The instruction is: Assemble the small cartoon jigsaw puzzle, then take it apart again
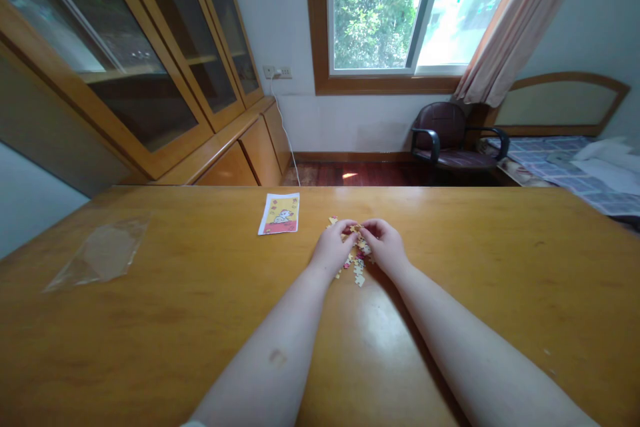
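Note:
A small heap of jigsaw puzzle pieces (359, 269), yellow, pink and whitish, lies on the wooden table between and beneath my hands. My left hand (334, 245) is closed, thumb and fingers pinching a yellowish puzzle piece (354, 229) just above the heap. From the other side, my right hand (384, 243) is closed too, its fingertips meeting at the same spot on joined or touching pieces. Whether these pieces are interlocked I cannot tell. Left of my hands lies a picture card (281, 214) with a white cartoon animal on yellow and pink.
A clear plastic bag (103, 250) lies flat on the left of the wooden table (200, 320). Beyond the table's far edge are a glass-door cabinet (165, 47), a dark armchair (445, 137), a bed (575, 157) and a white cable (285, 123) along the wall.

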A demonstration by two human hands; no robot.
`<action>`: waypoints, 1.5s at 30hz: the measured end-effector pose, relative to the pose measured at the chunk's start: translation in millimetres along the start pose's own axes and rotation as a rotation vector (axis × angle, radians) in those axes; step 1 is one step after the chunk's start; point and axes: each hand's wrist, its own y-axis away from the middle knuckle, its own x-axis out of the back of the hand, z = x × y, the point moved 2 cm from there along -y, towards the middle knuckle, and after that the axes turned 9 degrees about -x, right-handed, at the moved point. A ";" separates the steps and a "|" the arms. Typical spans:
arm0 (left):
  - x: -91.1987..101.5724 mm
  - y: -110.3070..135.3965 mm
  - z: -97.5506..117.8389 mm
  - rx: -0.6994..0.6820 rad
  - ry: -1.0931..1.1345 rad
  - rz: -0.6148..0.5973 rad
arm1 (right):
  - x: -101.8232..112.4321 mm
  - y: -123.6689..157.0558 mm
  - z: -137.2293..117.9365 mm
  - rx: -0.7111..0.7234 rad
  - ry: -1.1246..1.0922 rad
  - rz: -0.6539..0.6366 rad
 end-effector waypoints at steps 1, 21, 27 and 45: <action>-0.8 0.2 -0.1 0.012 0.018 0.004 | -0.2 0.7 -0.3 0.001 0.007 -0.001; 13.3 4.2 -2.3 0.175 -0.639 -0.062 | 10.8 -6.4 3.6 0.025 0.607 0.138; 5.3 6.6 -2.8 0.137 -0.681 -0.152 | 12.5 -6.4 3.4 -0.054 0.617 0.178; 20.8 -3.9 -18.6 0.188 0.104 0.454 | -8.9 18.1 -3.0 0.319 0.804 -0.307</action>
